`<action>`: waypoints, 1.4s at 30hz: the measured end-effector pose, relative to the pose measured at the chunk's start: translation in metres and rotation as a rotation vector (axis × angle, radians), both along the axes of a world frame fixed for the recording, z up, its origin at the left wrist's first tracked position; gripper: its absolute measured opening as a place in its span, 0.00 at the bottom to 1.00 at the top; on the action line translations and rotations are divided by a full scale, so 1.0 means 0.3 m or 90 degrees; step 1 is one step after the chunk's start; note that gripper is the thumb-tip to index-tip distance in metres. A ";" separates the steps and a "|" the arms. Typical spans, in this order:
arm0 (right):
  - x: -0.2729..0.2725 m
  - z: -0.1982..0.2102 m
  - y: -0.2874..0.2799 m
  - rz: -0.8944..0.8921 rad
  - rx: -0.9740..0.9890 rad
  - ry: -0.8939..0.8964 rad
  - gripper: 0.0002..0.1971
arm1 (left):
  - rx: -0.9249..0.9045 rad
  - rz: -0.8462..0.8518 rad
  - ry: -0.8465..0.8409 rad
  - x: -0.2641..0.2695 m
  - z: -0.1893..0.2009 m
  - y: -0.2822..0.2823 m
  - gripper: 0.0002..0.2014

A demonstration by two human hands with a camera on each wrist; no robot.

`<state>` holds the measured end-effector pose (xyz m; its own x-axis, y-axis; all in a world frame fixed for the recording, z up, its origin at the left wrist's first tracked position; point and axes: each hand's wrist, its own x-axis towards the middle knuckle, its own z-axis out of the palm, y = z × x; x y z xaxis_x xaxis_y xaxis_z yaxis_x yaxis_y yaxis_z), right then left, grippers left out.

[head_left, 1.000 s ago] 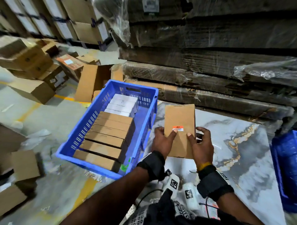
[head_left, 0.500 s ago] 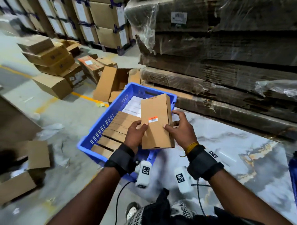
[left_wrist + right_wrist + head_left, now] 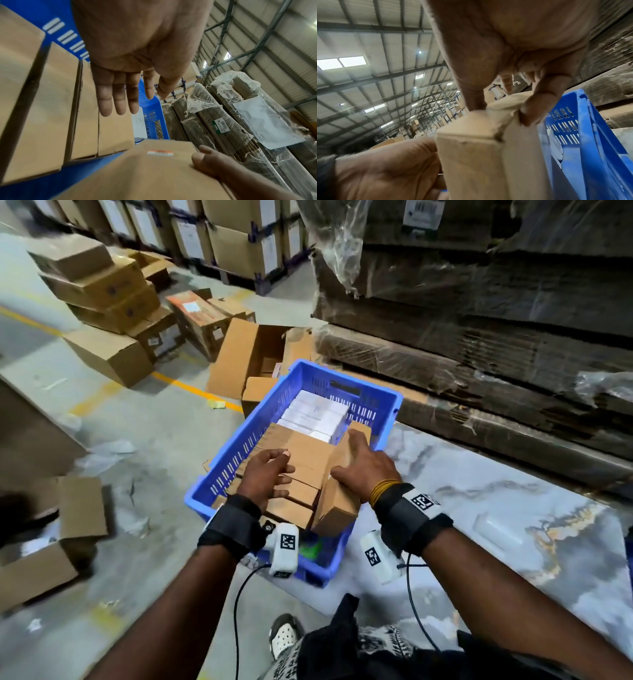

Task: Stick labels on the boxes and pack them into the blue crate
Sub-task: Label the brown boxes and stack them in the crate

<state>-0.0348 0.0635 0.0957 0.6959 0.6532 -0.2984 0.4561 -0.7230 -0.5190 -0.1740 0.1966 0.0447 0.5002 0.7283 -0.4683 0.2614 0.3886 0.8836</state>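
The blue crate [image 3: 378,397] stands left of the marbled tabletop. It holds a row of brown boxes [image 3: 301,460] and white boxes [image 3: 315,414] at its far end. My right hand [image 3: 363,465] grips a brown labelled box [image 3: 337,508] by its upper edge. This box stands on edge in the crate's right side, beside the row. In the left wrist view its orange-and-white label [image 3: 160,153] faces the row. My left hand [image 3: 269,474] lies over the row with straight fingers [image 3: 120,97] and holds nothing. In the right wrist view fingertips [image 3: 530,112] pinch the box [image 3: 471,155].
The marbled tabletop [image 3: 479,525] extends right of the crate. Film-wrapped stacks of cardboard sheets [image 3: 479,337] rise behind it. An open carton [image 3: 250,354] and stacked cartons [image 3: 99,289] sit on the floor to the left. A green item [image 3: 310,547] lies at the crate's near end.
The labelled box went from the tabletop left and down into the crate's right side. My left hand let go of it and moved over the row of brown boxes.
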 end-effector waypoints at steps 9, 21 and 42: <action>-0.145 -0.110 0.068 0.072 -0.162 0.006 0.47 | -0.065 -0.021 -0.028 -0.033 -0.024 0.065 0.09; -0.156 -0.163 0.071 0.026 -0.219 0.010 0.45 | -0.098 -0.064 -0.021 -0.087 -0.071 0.056 0.10; -0.176 -0.372 0.169 0.006 -0.322 0.159 0.62 | -0.100 -0.119 0.005 -0.077 -0.067 -0.003 0.10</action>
